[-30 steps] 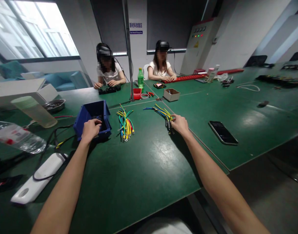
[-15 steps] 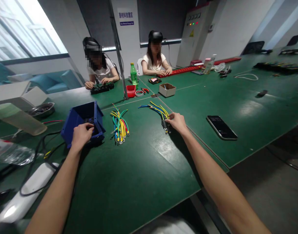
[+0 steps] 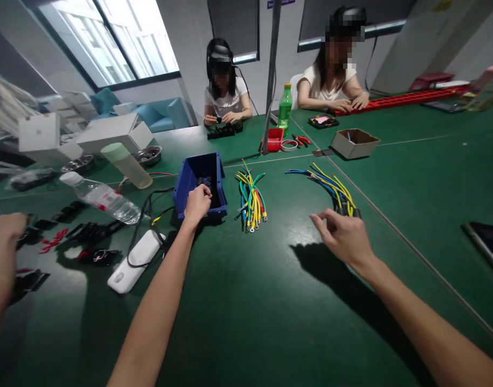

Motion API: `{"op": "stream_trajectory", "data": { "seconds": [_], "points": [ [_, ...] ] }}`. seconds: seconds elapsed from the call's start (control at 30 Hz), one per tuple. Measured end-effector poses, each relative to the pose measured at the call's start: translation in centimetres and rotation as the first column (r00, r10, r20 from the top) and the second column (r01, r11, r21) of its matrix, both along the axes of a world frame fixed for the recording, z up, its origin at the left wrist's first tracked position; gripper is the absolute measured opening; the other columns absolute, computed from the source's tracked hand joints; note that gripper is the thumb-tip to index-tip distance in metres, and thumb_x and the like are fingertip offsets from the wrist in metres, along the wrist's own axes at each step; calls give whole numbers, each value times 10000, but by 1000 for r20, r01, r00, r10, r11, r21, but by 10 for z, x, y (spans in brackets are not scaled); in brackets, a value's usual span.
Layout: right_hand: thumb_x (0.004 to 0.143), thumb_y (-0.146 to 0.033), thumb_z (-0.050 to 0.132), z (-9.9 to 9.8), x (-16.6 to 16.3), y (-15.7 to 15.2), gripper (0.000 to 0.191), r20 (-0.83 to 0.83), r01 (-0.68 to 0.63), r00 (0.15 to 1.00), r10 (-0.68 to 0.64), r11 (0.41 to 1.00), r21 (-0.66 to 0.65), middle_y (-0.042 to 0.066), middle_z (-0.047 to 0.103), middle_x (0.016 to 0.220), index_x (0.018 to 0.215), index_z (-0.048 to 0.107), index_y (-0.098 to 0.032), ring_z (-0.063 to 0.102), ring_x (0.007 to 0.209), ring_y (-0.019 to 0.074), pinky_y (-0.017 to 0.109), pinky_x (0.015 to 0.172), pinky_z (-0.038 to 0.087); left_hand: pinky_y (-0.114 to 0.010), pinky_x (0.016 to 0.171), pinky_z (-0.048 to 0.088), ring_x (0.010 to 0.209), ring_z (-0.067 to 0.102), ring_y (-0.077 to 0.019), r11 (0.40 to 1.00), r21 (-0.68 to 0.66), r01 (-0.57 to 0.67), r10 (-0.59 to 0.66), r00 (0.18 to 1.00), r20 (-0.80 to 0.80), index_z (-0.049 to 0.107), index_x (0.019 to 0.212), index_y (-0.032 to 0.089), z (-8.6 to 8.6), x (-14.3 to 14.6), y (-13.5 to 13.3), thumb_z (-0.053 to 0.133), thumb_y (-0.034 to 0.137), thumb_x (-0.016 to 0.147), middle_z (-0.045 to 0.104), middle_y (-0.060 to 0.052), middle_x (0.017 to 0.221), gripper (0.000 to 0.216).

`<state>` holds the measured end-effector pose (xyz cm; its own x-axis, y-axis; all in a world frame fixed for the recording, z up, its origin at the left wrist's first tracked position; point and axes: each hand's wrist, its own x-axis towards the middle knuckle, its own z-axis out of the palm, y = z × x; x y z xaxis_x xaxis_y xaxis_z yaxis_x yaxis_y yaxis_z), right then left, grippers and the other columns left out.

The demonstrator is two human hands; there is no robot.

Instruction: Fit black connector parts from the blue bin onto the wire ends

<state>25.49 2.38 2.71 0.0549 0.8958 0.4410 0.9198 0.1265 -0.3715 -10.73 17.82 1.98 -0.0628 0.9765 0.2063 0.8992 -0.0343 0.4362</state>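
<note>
My left hand [image 3: 198, 203] is over the front of a blue plastic bin [image 3: 180, 185]. Its fingers are pinched together, and whatever they hold is hidden. Small dark parts [image 3: 204, 181] lie inside the bin. My right hand [image 3: 345, 236] hovers just in front of a bundle of yellow and blue wires [image 3: 330, 183], thumb and forefinger apart with nothing between them. It covers part of the bundle's near end, where black sleeving shows. Between my hands lies a second wire bundle [image 3: 252, 201], green, yellow, blue and red, with ring terminals toward me.
Another person's hand [image 3: 4, 258] reaches in at the left edge, near black parts. A white power bank [image 3: 136, 262], its cable and a water bottle [image 3: 105, 198] lie left of the bin. A cardboard box [image 3: 354, 145], green bottle [image 3: 285, 107] and metal pole [image 3: 271, 75] stand farther back. Two people sit opposite.
The view has swung left, bringing another person's hand into sight. My right hand has let go of the wire bundle and drawn back toward me. My left hand stays at the bin.
</note>
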Motion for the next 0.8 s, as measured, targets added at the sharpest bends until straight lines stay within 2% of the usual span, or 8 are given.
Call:
{"op": "stream_trajectory", "data": {
  "seconds": [0.1, 0.2, 0.27, 0.37, 0.47, 0.6, 0.7, 0.8],
  "points": [
    [885, -544, 408, -18, -17, 4, 420, 43, 20, 999, -16, 995, -93, 8, 523, 484, 709, 613, -222, 512, 478, 154, 260, 540, 302, -282, 746, 450, 882, 649, -219, 1000, -25, 6, -7, 1000, -17, 626, 900, 202, 0, -1, 0, 509, 134, 769, 701, -79, 905, 188],
    [900, -511, 402, -29, -31, 16, 419, 21, 79, 997, -76, 982, -174, 33, 606, 578, 691, 602, -208, 551, 533, 160, 258, 544, 304, -302, 747, 436, 905, 639, -242, 1000, 17, 7, -7, 1000, -24, 621, 935, 206, 2, 0, -3, 496, 160, 801, 691, -93, 943, 189],
    [897, -490, 424, -32, -42, 30, 377, 4, 21, 1000, -21, 963, -270, 42, 647, 645, 745, 612, -202, 585, 593, 170, 250, 557, 322, -324, 761, 428, 915, 635, -261, 1000, 18, 7, -7, 1000, -26, 622, 944, 211, 4, 2, -5, 491, 175, 818, 685, -102, 947, 186],
    [914, -440, 418, -31, -60, 62, 322, 21, -30, 999, 40, 943, -333, 68, 698, 802, 894, 627, -196, 630, 729, 188, 247, 618, 363, -362, 780, 421, 925, 632, -292, 999, -25, 40, -41, 999, -10, 614, 957, 218, 6, 2, -8, 515, 221, 827, 677, -118, 950, 164],
    [925, -438, 388, -26, -82, 97, 349, 123, 52, 992, -5, 920, -387, 101, 707, 905, 1031, 626, -205, 644, 832, 221, 266, 671, 388, -384, 781, 421, 940, 633, -310, 996, -51, 68, -67, 997, 23, 609, 982, 216, 7, 1, -8, 526, 252, 835, 672, -137, 950, 172],
    [899, -495, 408, -19, -109, 133, 417, 252, 128, 968, -6, 873, -471, 154, 691, 982, 1053, 649, -191, 642, 919, 274, 312, 733, 424, -403, 770, 427, 942, 640, -315, 993, -56, 104, -102, 994, 34, 633, 975, 204, 6, 1, -7, 516, 184, 825, 668, -163, 930, 191],
    [889, -442, 426, -17, -120, 149, 397, 314, 170, 949, 4, 834, -525, 183, 676, 1035, 1076, 655, -177, 646, 930, 300, 338, 736, 441, -411, 770, 437, 950, 640, -325, 989, -64, 130, -128, 991, 28, 649, 967, 181, 6, 0, -8, 510, 140, 804, 660, -185, 923, 218],
    [873, -410, 447, -16, -122, 161, 386, 325, 157, 945, 45, 807, -570, 195, 676, 1038, 1042, 673, -147, 650, 933, 302, 328, 727, 446, -390, 781, 457, 973, 637, -310, 986, -84, 141, -141, 990, 5, 647, 994, 201, 6, 0, -9, 521, 125, 779, 664, -155, 964, 261]
  ]
}}
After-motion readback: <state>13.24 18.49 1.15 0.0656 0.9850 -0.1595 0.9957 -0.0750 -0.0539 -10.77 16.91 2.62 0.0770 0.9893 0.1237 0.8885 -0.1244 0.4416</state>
